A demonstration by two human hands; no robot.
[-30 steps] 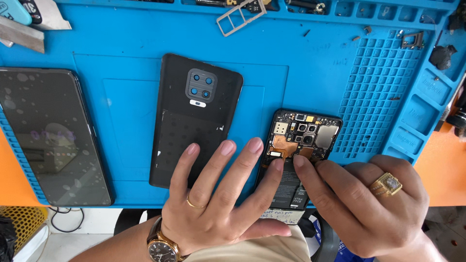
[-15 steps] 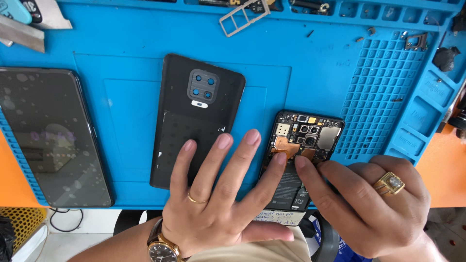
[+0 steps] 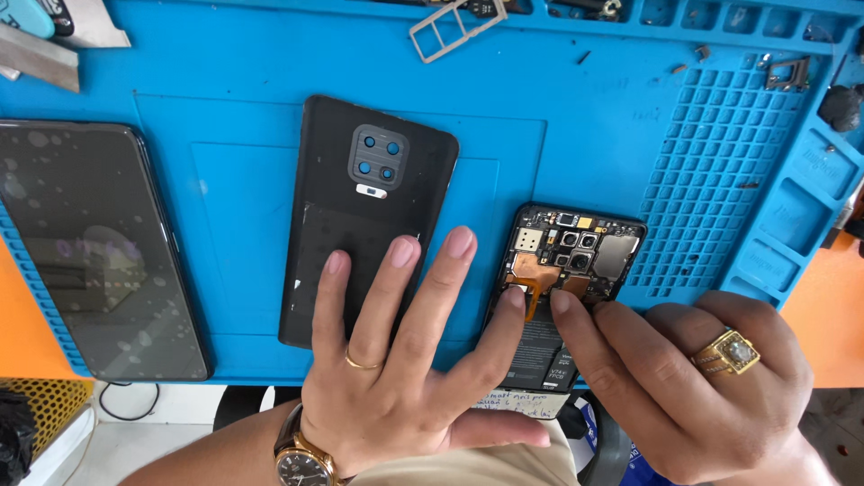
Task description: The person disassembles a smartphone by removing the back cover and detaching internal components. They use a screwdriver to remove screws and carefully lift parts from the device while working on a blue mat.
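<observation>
The opened phone [image 3: 562, 288] lay face down at about 5 o'clock on the blue mat [image 3: 630, 153], near the bench's front edge, and its back was already off, so the little boards and the camera parts showed. The back cover [image 3: 364, 216] lay just beside it, at 9 o'clock from it. The left hand [image 3: 405, 378] lay flat with its fingers spread, not gripping anything, and 1 fingertip pressed on the copper strip inside the phone. The right hand [image 3: 693, 387] touched the same spot with 1 finger; it held nothing that could be seen. The inside parts looked all in place, so taking them out seemed to be left. Another dark phone [image 3: 90, 252] lay at 9 o'clock. A metal card tray [image 3: 454, 27] sat at 12 o'clock. The bench [image 3: 832, 310] under the mat was orange.
</observation>
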